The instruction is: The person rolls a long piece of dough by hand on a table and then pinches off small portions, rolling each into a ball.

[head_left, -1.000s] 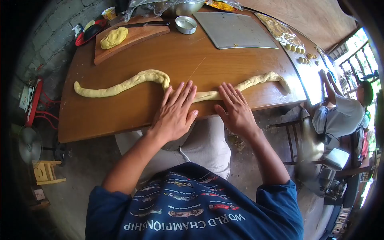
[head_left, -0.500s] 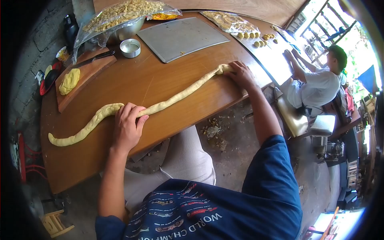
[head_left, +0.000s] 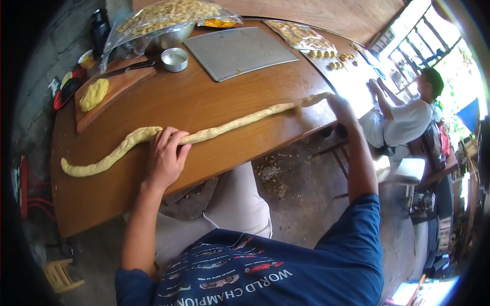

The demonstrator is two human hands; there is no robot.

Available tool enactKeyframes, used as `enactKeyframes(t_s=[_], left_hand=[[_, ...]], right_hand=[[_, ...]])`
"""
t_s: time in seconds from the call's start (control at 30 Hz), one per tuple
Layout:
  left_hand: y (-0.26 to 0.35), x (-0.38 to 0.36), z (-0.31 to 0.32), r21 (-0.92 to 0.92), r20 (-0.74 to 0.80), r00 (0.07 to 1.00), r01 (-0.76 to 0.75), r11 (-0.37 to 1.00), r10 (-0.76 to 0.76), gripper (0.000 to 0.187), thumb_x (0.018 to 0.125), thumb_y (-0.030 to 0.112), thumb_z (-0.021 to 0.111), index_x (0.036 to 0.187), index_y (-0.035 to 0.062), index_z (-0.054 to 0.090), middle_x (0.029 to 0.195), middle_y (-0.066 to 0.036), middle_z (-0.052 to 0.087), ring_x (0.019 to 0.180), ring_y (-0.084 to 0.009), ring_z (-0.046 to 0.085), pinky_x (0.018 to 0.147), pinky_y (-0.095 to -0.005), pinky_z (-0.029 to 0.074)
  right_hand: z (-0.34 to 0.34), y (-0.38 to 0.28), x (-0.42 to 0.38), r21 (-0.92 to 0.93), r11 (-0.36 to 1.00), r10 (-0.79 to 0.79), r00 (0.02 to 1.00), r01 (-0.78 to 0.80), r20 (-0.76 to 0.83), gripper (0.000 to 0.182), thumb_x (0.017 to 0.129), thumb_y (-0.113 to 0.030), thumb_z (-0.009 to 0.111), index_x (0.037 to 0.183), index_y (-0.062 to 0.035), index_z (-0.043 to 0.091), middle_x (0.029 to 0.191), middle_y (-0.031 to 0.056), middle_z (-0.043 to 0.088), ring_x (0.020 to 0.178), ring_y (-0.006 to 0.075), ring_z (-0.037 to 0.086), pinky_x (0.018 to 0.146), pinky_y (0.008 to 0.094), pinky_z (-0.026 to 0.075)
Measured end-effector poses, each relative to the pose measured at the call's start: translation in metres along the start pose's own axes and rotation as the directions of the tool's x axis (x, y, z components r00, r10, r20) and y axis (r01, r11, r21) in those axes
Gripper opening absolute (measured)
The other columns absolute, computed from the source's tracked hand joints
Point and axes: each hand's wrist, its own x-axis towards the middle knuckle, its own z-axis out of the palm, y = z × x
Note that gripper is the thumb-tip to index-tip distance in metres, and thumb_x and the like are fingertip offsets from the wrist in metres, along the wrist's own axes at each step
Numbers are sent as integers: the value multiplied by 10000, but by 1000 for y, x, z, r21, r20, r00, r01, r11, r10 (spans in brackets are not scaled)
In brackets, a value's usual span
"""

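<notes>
Matt dough rope (head_left: 240, 121), glossy wooden table (head_left: 178, 109), dull metal tray (head_left: 242, 53), rough wall (head_left: 38, 92), perhaps concrete

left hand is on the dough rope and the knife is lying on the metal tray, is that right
Not quite: the knife lies on the wooden cutting board, not the metal tray, as the head view shows. The left hand is on the dough rope.

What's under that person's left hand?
A long dough rope, visible on both sides of the left hand; the stretch directly beneath it is covered and can't be seen.
</notes>
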Motion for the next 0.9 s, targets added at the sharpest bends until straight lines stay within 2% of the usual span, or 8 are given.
enactKeyframes(t_s=[0.07, 0.1, 0.2, 0.3, 0.4, 0.6, 0.8, 0.9], left_hand=[[-5, -2, -3, 20, -22, 999, -38, 999, 38, 277, 962, 165, 755, 1214, 63, 699, 1229, -131, 649, 1207, -361, 613, 1083, -489, 455], [-7, -2, -9, 59, -17, 998, -58, 997, 59, 310, 957, 185, 764, 1237, 70, 694, 1268, -131, 646, 1248, -362, 608, 1115, -492, 445], [-39, -5, -32, 388, -47, 998, -24, 922, 46, 428, 997, 364, 754, 1313, 88, 672, 1340, -123, 626, 1342, -361, 574, 1198, -514, 401], [-84, -11, -64, 308, -60, 993, 117, 944, -103, 485, 995, 456, 758, 1306, 90, 687, 1324, -118, 637, 1317, -359, 591, 1163, -498, 438], [-111, -29, -102, 276, 12, 981, 182, 944, -192, 523, 975, 516, 770, 1273, 90, 712, 1267, -108, 652, 1251, -351, 622, 1091, -469, 493], [-148, -101, -174, 358, -103, 975, 221, 907, -197, 466, 956, 518, 794, 1167, 105, 748, 1158, -87, 667, 1176, -333, 639, 1023, -459, 517], [-200, -187, -246, 472, -263, 903, 427, 771, -339, 507, 978, 457, 782, 1390, 179, 683, 1502, -86, 599, 1413, -344, 543, 1190, -486, 391], [-214, -198, -259, 443, -226, 899, 437, 783, -374, 552, 990, 445, 773, 1457, 181, 644, 1589, -102, 550, 1500, -361, 473, 1247, -506, 352]], right_hand=[[-35, -13, 16, 26, 991, 126, 984, -130, 123, 239, 1074, -230, 697, 1048, 5, 733, 837, 87, 685, 741, 198, 604, 704, 398, 528], [-46, -38, 15, 129, 954, -250, 957, 269, -150, 183, 1072, -169, 685, 1030, -2, 748, 853, 71, 696, 744, 197, 607, 713, 378, 539], [-109, 49, 65, -438, 854, -377, 914, 280, -152, 276, 1115, -250, 620, 1252, -28, 708, 998, 102, 728, 895, 243, 688, 845, 394, 560], [-186, 49, 106, -859, 412, -735, 668, 304, -116, 358, 1128, -320, 603, 1329, -42, 708, 1038, 119, 737, 981, 260, 707, 914, 415, 553], [-227, -12, 136, -486, 829, -449, 845, 275, -288, 379, 1129, -332, 600, 1338, -36, 710, 1092, 134, 743, 1029, 267, 710, 936, 416, 554], [-249, -70, 200, -99, 982, -179, 951, 159, -252, 421, 1131, -358, 594, 1357, -23, 715, 1199, 163, 755, 1125, 282, 716, 981, 419, 556], [-212, -62, 231, -54, 997, -58, 975, 48, -213, 463, 1133, -383, 589, 1375, -11, 720, 1306, 192, 768, 1221, 296, 721, 1025, 422, 558], [-156, 17, 249, -389, 917, -27, 961, -86, -276, 501, 1110, -421, 601, 1512, -125, 648, 1069, 222, 781, 832, 359, 733, 736, 460, 586]])
